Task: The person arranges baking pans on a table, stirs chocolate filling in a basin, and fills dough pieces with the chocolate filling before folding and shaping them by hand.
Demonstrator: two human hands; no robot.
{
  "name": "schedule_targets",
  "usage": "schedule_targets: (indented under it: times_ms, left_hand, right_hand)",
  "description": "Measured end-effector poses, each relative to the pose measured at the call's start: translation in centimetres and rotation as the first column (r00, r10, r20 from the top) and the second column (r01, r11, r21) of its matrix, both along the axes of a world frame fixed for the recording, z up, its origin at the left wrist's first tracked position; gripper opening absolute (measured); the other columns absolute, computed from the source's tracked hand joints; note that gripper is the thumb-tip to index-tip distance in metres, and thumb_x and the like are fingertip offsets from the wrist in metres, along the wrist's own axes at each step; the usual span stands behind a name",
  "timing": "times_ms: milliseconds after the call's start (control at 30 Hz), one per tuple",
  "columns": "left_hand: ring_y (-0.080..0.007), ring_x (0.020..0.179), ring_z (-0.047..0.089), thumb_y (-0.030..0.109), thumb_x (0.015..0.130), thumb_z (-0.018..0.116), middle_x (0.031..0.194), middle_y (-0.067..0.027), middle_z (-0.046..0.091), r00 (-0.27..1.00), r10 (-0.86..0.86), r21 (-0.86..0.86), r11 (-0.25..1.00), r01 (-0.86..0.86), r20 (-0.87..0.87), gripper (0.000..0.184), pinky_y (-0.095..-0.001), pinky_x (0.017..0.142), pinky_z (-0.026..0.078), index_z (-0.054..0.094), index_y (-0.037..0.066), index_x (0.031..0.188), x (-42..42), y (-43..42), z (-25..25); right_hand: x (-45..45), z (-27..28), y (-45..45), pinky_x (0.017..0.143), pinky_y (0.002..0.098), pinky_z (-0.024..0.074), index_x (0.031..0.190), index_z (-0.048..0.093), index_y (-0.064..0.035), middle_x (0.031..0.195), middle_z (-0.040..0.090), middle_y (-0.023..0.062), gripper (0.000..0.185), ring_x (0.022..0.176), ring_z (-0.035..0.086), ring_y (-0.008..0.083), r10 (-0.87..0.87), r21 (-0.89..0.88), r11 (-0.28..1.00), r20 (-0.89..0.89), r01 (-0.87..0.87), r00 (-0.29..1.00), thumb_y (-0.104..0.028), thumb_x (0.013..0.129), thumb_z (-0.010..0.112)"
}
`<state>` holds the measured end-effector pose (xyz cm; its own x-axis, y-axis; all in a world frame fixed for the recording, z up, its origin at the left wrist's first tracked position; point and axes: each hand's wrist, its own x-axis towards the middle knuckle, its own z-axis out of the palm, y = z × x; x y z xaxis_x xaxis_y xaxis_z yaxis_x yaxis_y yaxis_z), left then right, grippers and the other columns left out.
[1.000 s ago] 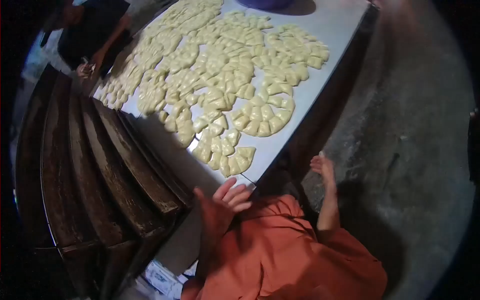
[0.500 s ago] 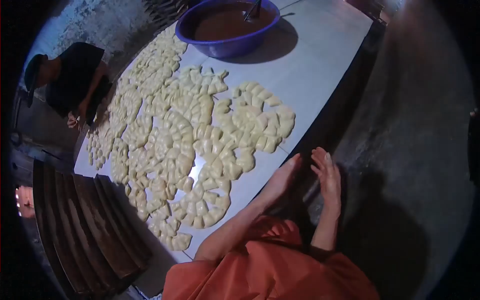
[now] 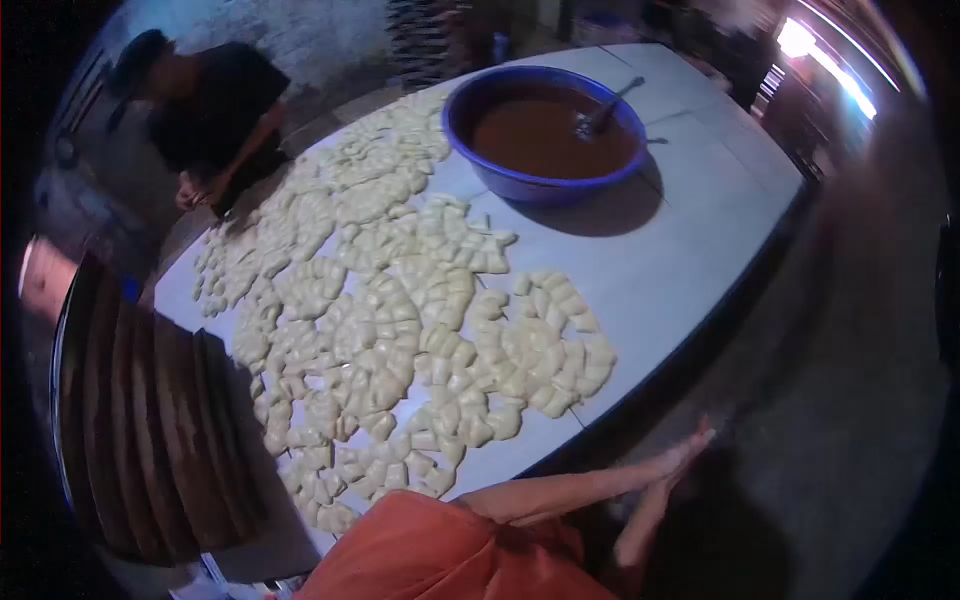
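My left hand point(image 3: 683, 456) is past the table's front edge, over the dark floor. Its fingers stretch forward and nothing shows in them. Against it, palm towards palm, lies my right hand point(image 3: 660, 486), largely covered by the left; the fingertips that show look straight. Both hands are slightly blurred. Nearest to them on the white tiled table point(image 3: 700, 240) are many pale, glossy dough pieces point(image 3: 545, 345), lying in curved rows and coils. Farther back stands a blue basin point(image 3: 545, 185) of brown liquid, a dark-handled utensil point(image 3: 605, 108) leaning in it.
A stack of dark, ridged trays or boards point(image 3: 150, 430) stands at the table's left end. Across the table a person in a dark shirt and cap point(image 3: 215, 120) holds both hands near the dough. A bright lamp point(image 3: 797, 38) shines at the upper right.
My hands were apart with fingers spread; now they have come together. The view has tilted up, so the basin and the other person appear lower and farther right.
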<state>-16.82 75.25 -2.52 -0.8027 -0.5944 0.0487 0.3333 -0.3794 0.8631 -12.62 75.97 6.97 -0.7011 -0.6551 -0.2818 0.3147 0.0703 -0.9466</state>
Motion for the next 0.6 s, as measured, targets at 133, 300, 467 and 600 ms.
schedule_targets:
  times_ms: [133, 300, 467, 600]
  left_hand:
    - [-0.0149, 0.086, 0.060, 0.036, 0.092, 0.059, 0.103, -0.0076, 0.062, 0.997, 0.079, -0.048, 0.996, -0.079, -0.004, 0.045, -0.0331, 0.077, 0.049, 0.053, 0.003, 0.122, 7.4, -3.6, 8.5]
    - [-0.0157, 0.065, 0.061, 0.045, 0.094, 0.058, 0.090, -0.0071, 0.072, 0.868, 0.490, -0.606, 0.714, -0.350, 0.076, 0.042, -0.0327, 0.059, 0.048, 0.074, 0.007, 0.103, 23.4, -6.3, 16.3]
    - [-0.0231, 0.073, 0.066, 0.031, 0.087, 0.067, 0.081, -0.0105, 0.068, 0.400, 0.912, -0.740, 0.328, -0.587, 0.088, 0.037, -0.0342, 0.064, 0.049, 0.066, -0.003, 0.102, 41.4, 0.3, 23.6]
    - [-0.0295, 0.097, 0.067, 0.009, 0.077, 0.078, 0.104, -0.0155, 0.070, -0.161, 0.987, -0.871, -0.102, -0.481, -0.027, 0.020, -0.0379, 0.083, 0.052, 0.070, 0.001, 0.093, 50.9, 12.2, 33.0]
  right_hand:
    - [-2.9, -1.5, 0.9, 0.096, 0.0446, 0.0379, 0.131, 0.050, -0.0031, 0.131, 0.051, 0.0166, 0.058, 0.121, 0.047, 0.0307, 0.026, 0.162, 0.987, -0.177, 0.003, 0.984, -0.048, 0.094, 0.051]
    - [-4.1, 0.9, -7.5, 0.084, 0.0461, 0.0469, 0.119, 0.061, 0.0003, 0.116, 0.063, 0.0172, 0.052, 0.106, 0.059, 0.0332, 0.232, 0.236, 0.961, -0.409, -0.143, 0.883, -0.045, 0.094, 0.055]
    - [6.8, 9.6, -14.5, 0.084, 0.0459, 0.0491, 0.114, 0.066, 0.0021, 0.110, 0.067, 0.0189, 0.052, 0.100, 0.063, 0.0305, 0.586, 0.173, 0.777, -0.551, -0.605, 0.595, -0.044, 0.096, 0.050]
    - [17.8, 15.3, -18.0, 0.095, 0.0423, 0.0448, 0.124, 0.060, 0.0010, 0.122, 0.062, 0.0165, 0.054, 0.112, 0.059, 0.0293, 0.792, 0.195, 0.135, -0.610, -0.971, -0.013, -0.042, 0.092, 0.058]
